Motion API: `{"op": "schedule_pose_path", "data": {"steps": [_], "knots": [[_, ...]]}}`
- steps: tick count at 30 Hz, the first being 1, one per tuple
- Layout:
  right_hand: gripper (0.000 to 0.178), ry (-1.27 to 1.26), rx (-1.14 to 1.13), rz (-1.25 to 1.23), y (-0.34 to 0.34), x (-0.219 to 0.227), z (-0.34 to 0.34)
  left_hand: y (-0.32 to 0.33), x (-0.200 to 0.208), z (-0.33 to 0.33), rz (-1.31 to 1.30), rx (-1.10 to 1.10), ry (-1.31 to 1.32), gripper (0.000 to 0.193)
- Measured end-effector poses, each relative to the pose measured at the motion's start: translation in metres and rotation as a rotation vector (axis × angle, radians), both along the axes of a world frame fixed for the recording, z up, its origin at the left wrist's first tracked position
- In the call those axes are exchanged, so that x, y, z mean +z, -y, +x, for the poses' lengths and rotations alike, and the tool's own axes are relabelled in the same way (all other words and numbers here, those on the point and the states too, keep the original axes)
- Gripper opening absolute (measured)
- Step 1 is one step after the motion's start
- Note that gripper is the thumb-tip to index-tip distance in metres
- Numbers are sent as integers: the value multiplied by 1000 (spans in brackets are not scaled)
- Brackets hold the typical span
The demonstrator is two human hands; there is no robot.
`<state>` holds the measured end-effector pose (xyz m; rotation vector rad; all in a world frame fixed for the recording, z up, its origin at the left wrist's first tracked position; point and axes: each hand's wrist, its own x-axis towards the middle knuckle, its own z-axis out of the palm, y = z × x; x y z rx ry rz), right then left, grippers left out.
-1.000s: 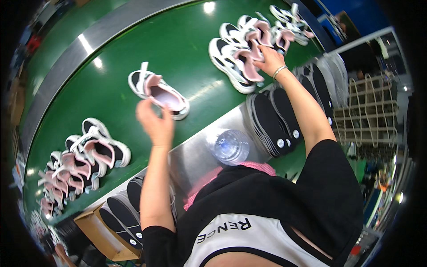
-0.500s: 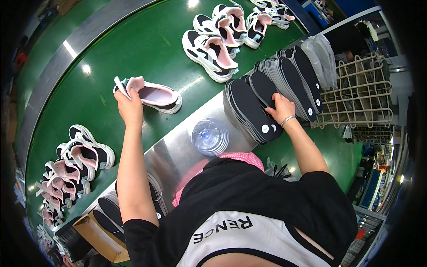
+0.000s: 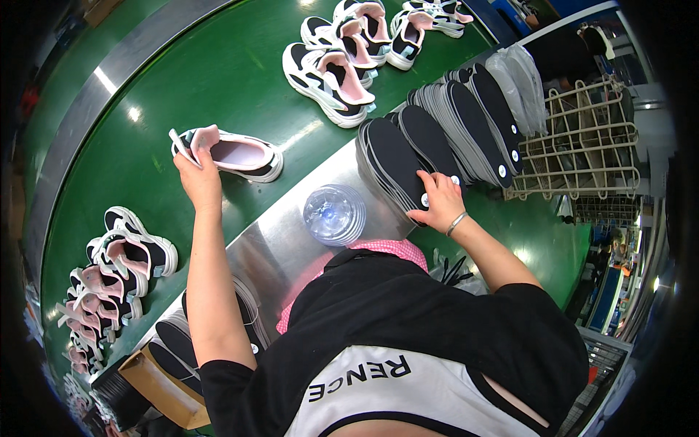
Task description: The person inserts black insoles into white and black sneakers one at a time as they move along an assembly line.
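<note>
My left hand [image 3: 198,175] is closed on the tongue and collar of a sneaker [image 3: 251,154], which is white and black with a pink lining. The shoe sits on the green table, its opening facing up. My right hand [image 3: 440,202] is at the heel end of a stack of black insoles [image 3: 393,156] with grey undersides. Its thumb and fingers curl around the round white sticker of the top insole. Another insole stack [image 3: 429,146] lies right beside it. Whether any insole is lifted off the stack cannot be made out.
A clear plastic bowl-like container [image 3: 333,215] stands on the metal strip [image 3: 273,255]. More sneakers stand at the far side [image 3: 328,80] and at the left [image 3: 131,251]. Further insoles [image 3: 477,131], a wire rack [image 3: 579,142] and a cardboard box [image 3: 164,386] border the work area.
My right hand has moved nearer, from between two insole stacks to the heel end of the nearer one. My left hand keeps its hold on the sneaker. The whole view has shifted slightly.
</note>
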<state>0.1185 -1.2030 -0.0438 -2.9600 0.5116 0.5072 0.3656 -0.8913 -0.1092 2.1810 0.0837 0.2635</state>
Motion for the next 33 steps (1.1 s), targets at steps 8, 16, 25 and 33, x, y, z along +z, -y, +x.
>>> {"op": "schedule_pose_path", "data": {"steps": [8,16,25,33], "knots": [[70,56,-85,66,-1,-15,-4,-2,-7,4,-3,5,0,31],[62,137,-18,-37,-4,-24,13,2,-8,4,-43,31,5,30],[35,451,-25,-9,53,-16,40,15,-8,-1,-129,29,10,43],[51,230,-236,-119,67,6,41,20,1,1,-343,100,-79,30]]}}
